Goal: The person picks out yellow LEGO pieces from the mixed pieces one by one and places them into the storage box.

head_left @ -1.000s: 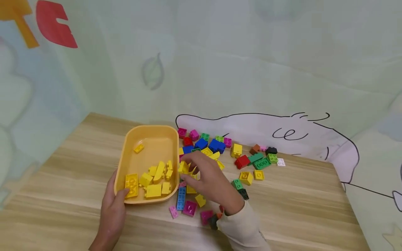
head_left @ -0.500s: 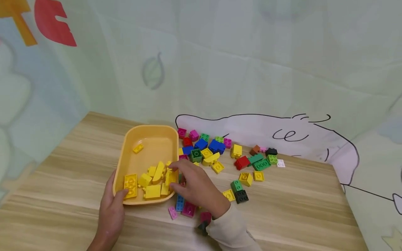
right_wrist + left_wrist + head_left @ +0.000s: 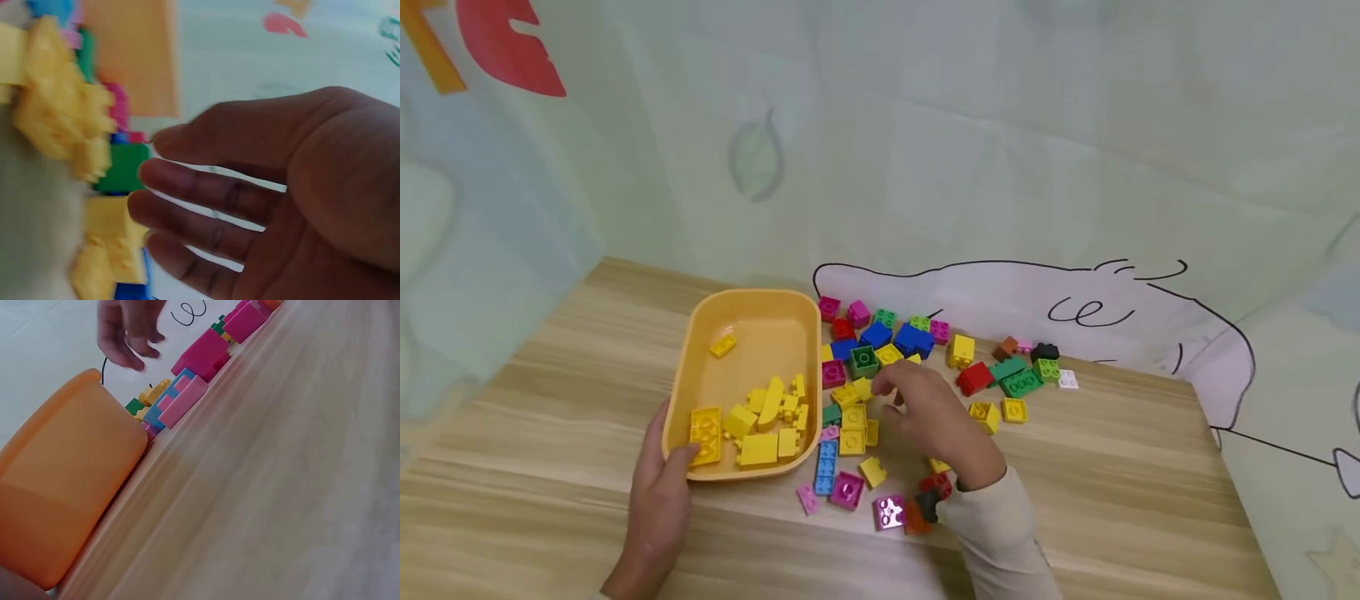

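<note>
My left hand [image 3: 658, 500] grips the near left corner of a yellow-orange plastic tray [image 3: 752, 302], its thumb over the rim beside a yellow brick [image 3: 706, 437]. Several yellow toy bricks [image 3: 758, 450] lie in the tray, mostly at its near end. My right hand [image 3: 936, 417] hovers over the brick pile right of the tray, fingers loosely bent and apart. The right wrist view shows nothing between the thumb and fingers of that hand [image 3: 312, 169]. Closest to its fingertips in the head view are yellow bricks [image 3: 850, 393]; the hand covers part of the pile.
Bricks of many colours spread across the wooden table [image 3: 1112, 483], among them a dark green brick [image 3: 864, 362], blue bricks [image 3: 914, 340], a red brick [image 3: 975, 378] and a light blue brick [image 3: 825, 468]. A printed cloth backdrop [image 3: 1000, 167] stands behind the table's far edge.
My right hand brought a yellow brick over the tray's right side, then let go and moved back right over the pile. The left hand still holds the tray.
</note>
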Motion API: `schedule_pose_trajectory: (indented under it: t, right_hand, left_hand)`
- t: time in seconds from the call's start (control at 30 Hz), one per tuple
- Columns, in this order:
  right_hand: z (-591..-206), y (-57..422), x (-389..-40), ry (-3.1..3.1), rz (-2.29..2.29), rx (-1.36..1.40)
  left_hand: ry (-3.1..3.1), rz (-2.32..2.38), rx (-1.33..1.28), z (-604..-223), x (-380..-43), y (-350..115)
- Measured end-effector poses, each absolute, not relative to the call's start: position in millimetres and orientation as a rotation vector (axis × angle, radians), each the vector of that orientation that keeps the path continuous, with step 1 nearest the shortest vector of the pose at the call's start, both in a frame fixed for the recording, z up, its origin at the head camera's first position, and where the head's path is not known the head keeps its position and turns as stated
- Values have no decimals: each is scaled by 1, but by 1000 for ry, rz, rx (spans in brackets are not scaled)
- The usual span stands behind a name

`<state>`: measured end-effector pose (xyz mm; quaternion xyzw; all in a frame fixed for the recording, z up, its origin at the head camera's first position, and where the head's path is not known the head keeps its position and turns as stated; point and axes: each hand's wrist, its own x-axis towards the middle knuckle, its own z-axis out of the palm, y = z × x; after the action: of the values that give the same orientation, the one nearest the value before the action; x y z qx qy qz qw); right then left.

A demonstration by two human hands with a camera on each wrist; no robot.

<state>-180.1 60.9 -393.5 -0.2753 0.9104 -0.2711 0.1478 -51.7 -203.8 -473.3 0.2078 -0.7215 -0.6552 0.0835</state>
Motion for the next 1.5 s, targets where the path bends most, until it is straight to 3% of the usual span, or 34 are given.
schedule_pose_trajectory:
  t: [0.4, 0.67, 0.9, 1.27, 1.5]
  right_hand:
    - [-430, 42, -172, 2547, -525, -720]
    - [-405, 46, -166, 2583, -586, -747]
    - [-377, 36, -161, 2481, -849, -958]
    - [-390, -6, -157, 2437, -885, -1081]
    - [-387, 9, -163, 2576, -1099, -1095]
  left_hand:
    - [-2188, -1963, 673, -474, -50, -206]
    - [-2208, -1933, 651, -471, -50, -205]
    - [-2174, -1961, 674, -469, -52, -204]
    - [-2133, -2022, 633, -469, -53, -203]
    - [-2161, -1971, 635, -468, -50, -205]
